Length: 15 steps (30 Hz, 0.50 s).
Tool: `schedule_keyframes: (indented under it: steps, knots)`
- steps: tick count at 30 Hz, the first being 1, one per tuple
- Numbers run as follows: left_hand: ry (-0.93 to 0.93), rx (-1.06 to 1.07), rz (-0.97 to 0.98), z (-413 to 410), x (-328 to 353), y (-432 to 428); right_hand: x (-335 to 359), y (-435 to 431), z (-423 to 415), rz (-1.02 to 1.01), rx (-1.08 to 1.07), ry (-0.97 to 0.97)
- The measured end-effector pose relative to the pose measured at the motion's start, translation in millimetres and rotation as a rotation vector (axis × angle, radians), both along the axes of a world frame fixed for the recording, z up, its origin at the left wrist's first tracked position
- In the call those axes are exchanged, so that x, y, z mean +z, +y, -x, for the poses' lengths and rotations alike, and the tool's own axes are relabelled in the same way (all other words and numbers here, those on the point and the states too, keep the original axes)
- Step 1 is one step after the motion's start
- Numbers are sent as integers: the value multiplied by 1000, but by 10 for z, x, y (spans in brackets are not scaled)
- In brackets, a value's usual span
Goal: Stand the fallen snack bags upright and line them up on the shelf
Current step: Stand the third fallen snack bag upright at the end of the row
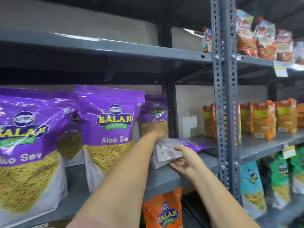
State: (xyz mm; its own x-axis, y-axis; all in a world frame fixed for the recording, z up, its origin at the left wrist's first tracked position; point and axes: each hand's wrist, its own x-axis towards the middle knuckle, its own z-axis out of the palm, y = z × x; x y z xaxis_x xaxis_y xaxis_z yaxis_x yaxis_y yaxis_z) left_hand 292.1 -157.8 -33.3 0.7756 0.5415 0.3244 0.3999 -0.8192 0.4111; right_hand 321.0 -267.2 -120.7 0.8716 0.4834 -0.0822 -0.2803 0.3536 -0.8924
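My hands, left point(158, 131) and right point(184, 159), both grip the fallen bag point(171, 152) lying flat on the shelf point(164, 178), fingers curled round its white underside. Tipped up fast, it may slump against the upright bag point(153, 116) just behind my left hand

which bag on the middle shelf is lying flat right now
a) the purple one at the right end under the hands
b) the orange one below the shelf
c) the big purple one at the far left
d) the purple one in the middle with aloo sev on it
a: the fallen purple bag lies on its back on the shelf, with the left hand and right hand on it, while the other purple bags stand upright.
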Motion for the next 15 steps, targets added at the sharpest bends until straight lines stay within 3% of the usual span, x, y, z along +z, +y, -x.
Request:
schedule_keyframes:
  steps: [4, 8, 15]
  knots:
    - [215, 25, 27, -328, -192, 268, 9, -6, -141, 1, -54, -18]
    - [300, 61, 111, -629, -264, 336, -5, 14, -256, 55, -111, -49]
    - [95, 56, 298, -961, -334, 390, 52, -1, -344, 0, -193, -154]
